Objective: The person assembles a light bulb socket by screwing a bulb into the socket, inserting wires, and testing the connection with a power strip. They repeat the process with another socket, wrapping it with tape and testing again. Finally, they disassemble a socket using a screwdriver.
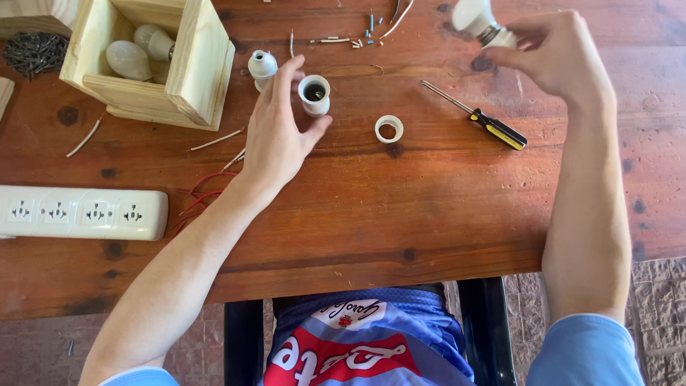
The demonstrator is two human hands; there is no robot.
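Observation:
My left hand (280, 129) rests on the wooden table (400, 207) with thumb and fingers closed round a white lamp socket (314, 94) that stands upright with its mouth up. My right hand (554, 53) is raised at the far right and holds a white light bulb (477, 20) by its metal base. A loose white socket ring (389, 129) lies between the two hands. A second white socket part (262, 68) stands just behind my left fingers.
A screwdriver (480, 118) with a black and yellow handle lies right of the ring. A wooden box (153, 57) at far left holds two bulbs. A white power strip (78, 212), red wires (200, 200), wire scraps (357, 36) and a pile of nails (32, 51) lie about.

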